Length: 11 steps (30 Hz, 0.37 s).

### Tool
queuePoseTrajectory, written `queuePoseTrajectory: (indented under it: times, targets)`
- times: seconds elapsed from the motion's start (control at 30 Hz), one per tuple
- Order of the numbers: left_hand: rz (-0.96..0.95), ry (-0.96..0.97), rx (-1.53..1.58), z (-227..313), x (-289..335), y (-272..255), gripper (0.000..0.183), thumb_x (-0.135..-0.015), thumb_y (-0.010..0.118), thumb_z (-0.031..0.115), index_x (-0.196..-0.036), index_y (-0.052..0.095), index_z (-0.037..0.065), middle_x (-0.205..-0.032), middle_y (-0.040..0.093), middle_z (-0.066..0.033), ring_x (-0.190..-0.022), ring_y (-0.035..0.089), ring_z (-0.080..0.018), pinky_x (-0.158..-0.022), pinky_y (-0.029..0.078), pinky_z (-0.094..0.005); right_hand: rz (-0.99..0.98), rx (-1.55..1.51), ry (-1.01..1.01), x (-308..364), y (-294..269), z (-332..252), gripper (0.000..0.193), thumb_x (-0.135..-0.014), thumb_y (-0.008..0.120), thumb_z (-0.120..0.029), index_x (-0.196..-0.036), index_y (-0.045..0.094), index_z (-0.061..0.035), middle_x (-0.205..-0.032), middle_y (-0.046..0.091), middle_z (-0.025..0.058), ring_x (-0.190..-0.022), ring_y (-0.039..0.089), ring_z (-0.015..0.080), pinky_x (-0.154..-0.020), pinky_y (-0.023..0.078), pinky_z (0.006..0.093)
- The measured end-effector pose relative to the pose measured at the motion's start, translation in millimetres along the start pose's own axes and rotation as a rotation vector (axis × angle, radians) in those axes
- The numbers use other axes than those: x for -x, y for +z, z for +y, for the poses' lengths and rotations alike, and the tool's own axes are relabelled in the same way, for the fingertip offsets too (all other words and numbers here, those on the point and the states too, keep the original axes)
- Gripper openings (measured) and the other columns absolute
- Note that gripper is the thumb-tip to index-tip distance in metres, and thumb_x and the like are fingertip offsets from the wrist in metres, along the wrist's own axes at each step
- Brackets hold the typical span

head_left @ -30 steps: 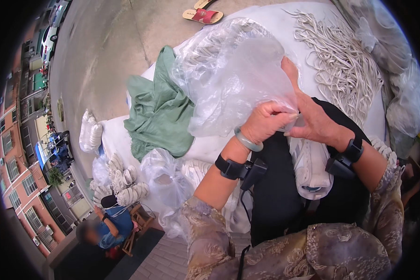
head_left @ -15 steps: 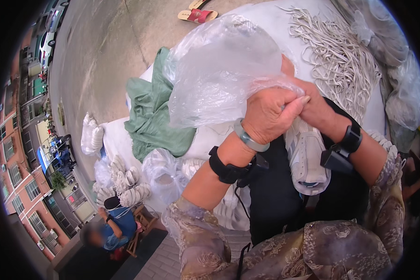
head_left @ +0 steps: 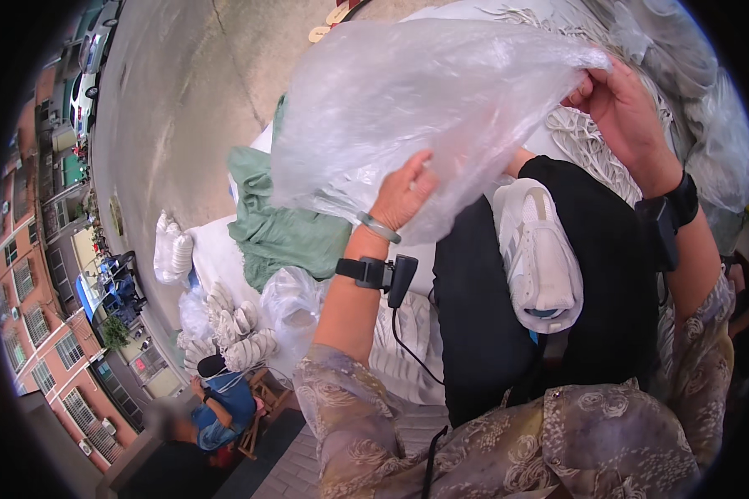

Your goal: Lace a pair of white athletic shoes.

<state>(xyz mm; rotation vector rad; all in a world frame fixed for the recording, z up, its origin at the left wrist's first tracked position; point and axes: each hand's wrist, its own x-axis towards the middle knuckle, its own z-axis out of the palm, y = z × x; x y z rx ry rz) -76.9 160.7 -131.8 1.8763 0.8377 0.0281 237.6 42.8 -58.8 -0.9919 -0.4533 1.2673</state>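
Observation:
A large clear plastic bag [head_left: 366,108] is spread out in the air in front of me. My right hand [head_left: 628,112] pinches its corner at the upper right. At its near edge, my left hand [head_left: 404,195] has curled fingers on the film, partly against the plastic. A white sneaker [head_left: 537,258] lies on my lap between my dark-trousered thighs, touched by neither hand. Behind the bag a bundle of flat white laces [head_left: 587,137] is partly covered.
Green cloth [head_left: 283,237] lies on a white sheet [head_left: 212,249] to the left. Bundles of white cord [head_left: 250,349] and a filled plastic bag [head_left: 294,303] sit nearby. More plastic bags [head_left: 678,66] are piled at far right. A seated person [head_left: 225,407] is at lower left; red slippers [head_left: 341,12] lie beyond.
My hands, together at the bag's gathered edge before, have moved apart: the right up and right, the left leftward. The bag is now stretched wider, and the sneaker shows more fully.

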Motion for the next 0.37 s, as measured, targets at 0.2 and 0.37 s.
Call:
queuePoseTrajectory:
  times: [0.2,0.37]
  targets:
    - [-0.446,-0.135,-0.119,-1.2,32.1,25.9,0.051,-0.078,0.052,0.047,-0.115,0.052,0.011,-0.082,0.061,-0.0148,-0.073,0.056,-0.0263,-0.067,0.044,-0.0338,0.119,-0.024,0.129,29.5,-13.2,3.5,0.016,-0.088,0.047,-0.018,-0.082,0.053,-0.0048,-0.069,0.052,0.0008,-0.068,0.054,0.0143,-0.071,0.047,0.0319]
    - [-0.451,-0.297,-0.255,16.6,52.3,26.2,0.047,-0.074,0.058,0.043,-0.107,0.057,0.01,-0.085,0.063,-0.0157,-0.073,0.057,-0.0276,-0.068,0.045,-0.0353,0.143,-0.027,0.219,44.0,-14.6,8.8,0.016,-0.087,0.048,-0.02,-0.083,0.054,-0.0058,-0.071,0.055,0.0011,-0.069,0.055,0.0168,-0.071,0.048,0.0355]
